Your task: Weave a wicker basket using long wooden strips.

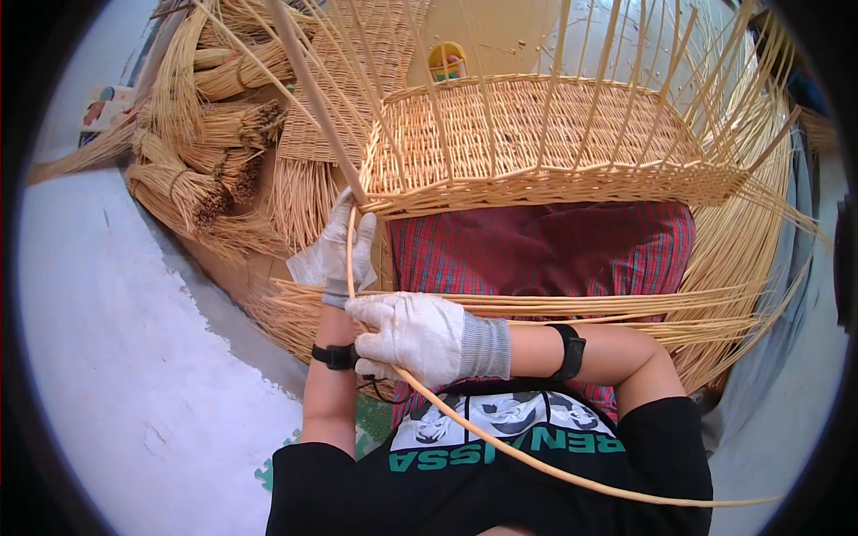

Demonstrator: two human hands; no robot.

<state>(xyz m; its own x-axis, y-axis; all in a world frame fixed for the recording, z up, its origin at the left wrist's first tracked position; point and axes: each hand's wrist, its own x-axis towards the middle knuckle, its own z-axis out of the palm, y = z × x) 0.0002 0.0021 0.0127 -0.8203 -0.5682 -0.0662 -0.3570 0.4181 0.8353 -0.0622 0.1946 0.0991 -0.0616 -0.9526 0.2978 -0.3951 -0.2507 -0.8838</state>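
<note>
Pale, scuffed floor (134, 357) fills the left side, and tied bundles of rods (183, 183) lie piled along its edge at the upper left. Beside them stretches a flat woven mat (331, 116), and farther back a yellow tub (435, 64) sits on a brown floor (500, 36).

At the upper middle is a half-made basket (554, 189), with a woven base, a low woven wall and thin stakes rising around it. Its near edge lies along the top of a red checked cloth (536, 241) in front of the person.

Both hands wear white gloves and are apart, one just above the other. The left hand (350, 246) is at the basket's near left corner, by the foot of a thick stick (316, 98); how tightly its fingers close cannot be told. The right hand (411, 335) is clamped around a long rod (465, 422), which runs up past the left thumb to that corner and, below the right hand, sweeps to the lower right across the black shirt (357, 491). More loose rods (554, 304) lie across the cloth, just beyond the right forearm. Each wrist bears a black band (334, 357).
</note>
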